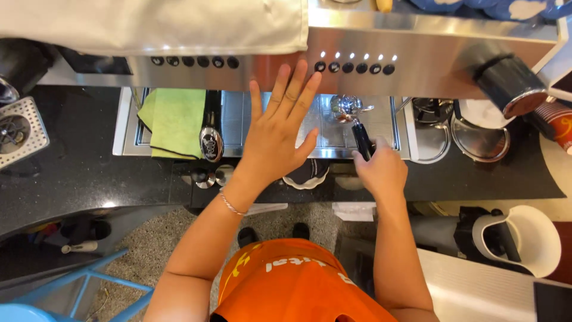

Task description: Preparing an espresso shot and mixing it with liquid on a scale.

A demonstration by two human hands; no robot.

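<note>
Right hand gripping a portafilter handle at the espresso machine, left hand spread flat in the air.

The fingers of the right hand (381,170) are clenched around the black handle of a shiny steel portafilter (353,116), whose round basket end sits over the ribbed steel drip tray (333,134), just under the machine's front panel. The left hand (277,128) is released, fingers splayed and straight, holding nothing; its fingertips reach up near the brushed steel espresso machine front (429,59) with its row of round black buttons and small lit lamps. Left of that hand a folded green cloth (176,119) lies on the tray beside a second black-handled portafilter (211,140). Below the left palm a black-and-white cup (307,174) rests on the dark counter (77,173). A white knock-box bin (530,238) stands well apart at lower right.
</note>
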